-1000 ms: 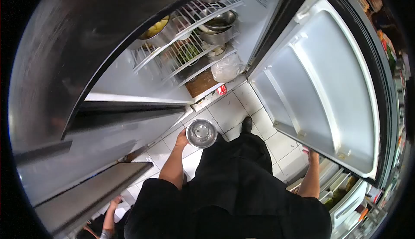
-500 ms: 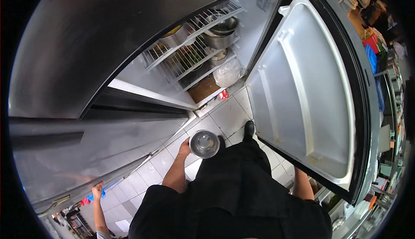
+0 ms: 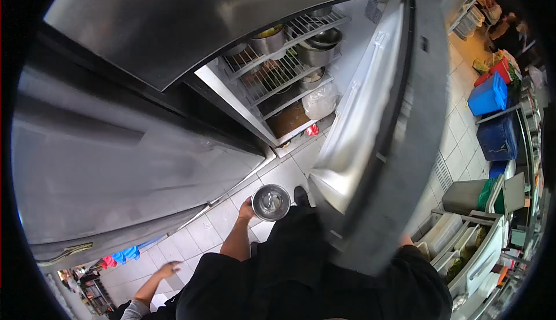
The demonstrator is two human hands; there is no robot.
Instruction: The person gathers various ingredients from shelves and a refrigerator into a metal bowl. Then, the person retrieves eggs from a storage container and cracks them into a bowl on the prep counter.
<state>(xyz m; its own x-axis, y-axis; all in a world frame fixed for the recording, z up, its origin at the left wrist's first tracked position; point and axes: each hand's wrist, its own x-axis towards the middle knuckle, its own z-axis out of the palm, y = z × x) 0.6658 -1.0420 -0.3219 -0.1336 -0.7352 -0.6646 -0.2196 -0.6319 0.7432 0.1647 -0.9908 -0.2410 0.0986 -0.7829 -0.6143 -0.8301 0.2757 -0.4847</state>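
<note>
My left hand grips the rim of a round metal bowl in front of my body. Something pale or shiny lies at the bottom of the bowl; I cannot make out what. To the right, the fridge door is partly open and smeared by motion. Only a bit of skin of my right hand shows past the door's outer side, its fingers hidden. Inside the fridge, wire shelves carry metal pots and a white plastic bag.
Another person's hand is at lower left, beside a steel cabinet front. Blue bins and a grey bin stand on the right, near a counter with food containers. White floor tiles lie below me.
The fridge door has swung from wide open towards the fridge opening, showing its outer side. The bowl stays in my left hand. The other person's hand has dropped from the cabinet edge.
</note>
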